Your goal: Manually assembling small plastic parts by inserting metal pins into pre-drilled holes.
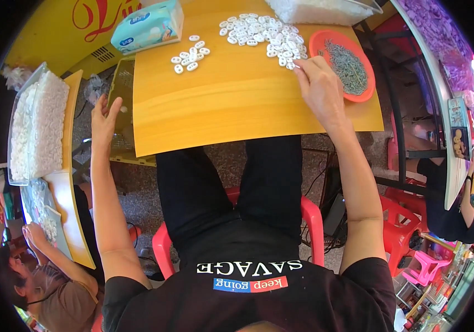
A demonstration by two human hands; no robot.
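Note:
On the yellow tabletop [220, 113], a large pile of small white oval pieces with two holes [248, 29] lies toward the far edge. My right hand [324, 91] is at the pile's near right end, thumb and forefinger closed on one white oval piece [296, 67]. Beside that hand, an orange-red oval basin [367, 91] holds many thin grey metal pins or screws [348, 66]. A smaller group of white oval pieces [191, 56] lies at the left. My left hand [104, 122] is open past the table's left edge, above a yellow crate [120, 135]; a small white piece [124, 109] shows near its thumb.
A light-blue tissue pack [148, 26] stands at the far left corner, and a clear bin of white pieces [325, 11] at the far right. Another full clear bin [37, 124] sits on a side table at left, where a person [54, 276] works. Red plastic chairs [400, 221] stand at right.

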